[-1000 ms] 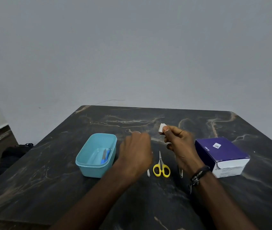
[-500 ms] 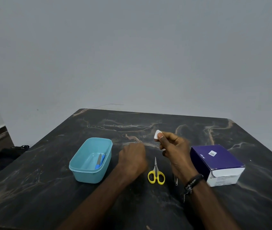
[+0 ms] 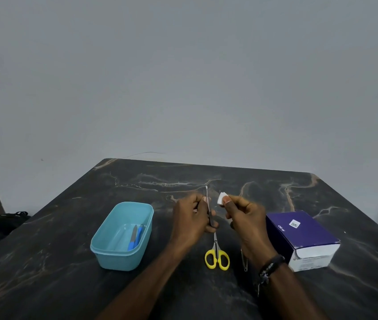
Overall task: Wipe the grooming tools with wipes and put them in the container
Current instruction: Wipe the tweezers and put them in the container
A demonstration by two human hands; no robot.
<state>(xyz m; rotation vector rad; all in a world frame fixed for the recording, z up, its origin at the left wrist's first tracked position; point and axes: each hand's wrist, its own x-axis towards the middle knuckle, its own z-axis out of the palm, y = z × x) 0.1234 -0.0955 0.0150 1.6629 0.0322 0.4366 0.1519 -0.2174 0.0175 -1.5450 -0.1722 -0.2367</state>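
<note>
My left hand [image 3: 192, 219] holds a thin metal grooming tool [image 3: 207, 204] upright above the table. My right hand [image 3: 244, 215] pinches a small folded white wipe [image 3: 221, 198] just right of the tool's tip, not touching it. The light blue container [image 3: 105, 255] stands to the left with a blue-handled tool [image 3: 135, 237] inside. Yellow-handled scissors [image 3: 217, 258] lie on the table below my hands. A thin metal tweezer-like tool [image 3: 244, 262] lies beside my right wrist, partly hidden.
A purple and white box [image 3: 303, 236] sits at the right on the dark marbled table [image 3: 68, 285]. A grey wall stands behind the table's far edge. A dark bag [image 3: 3, 224] lies on the floor at the left.
My left hand has picked the thin metal tool up from the table and raised it upright. The right hand still holds the wipe, close beside it.
</note>
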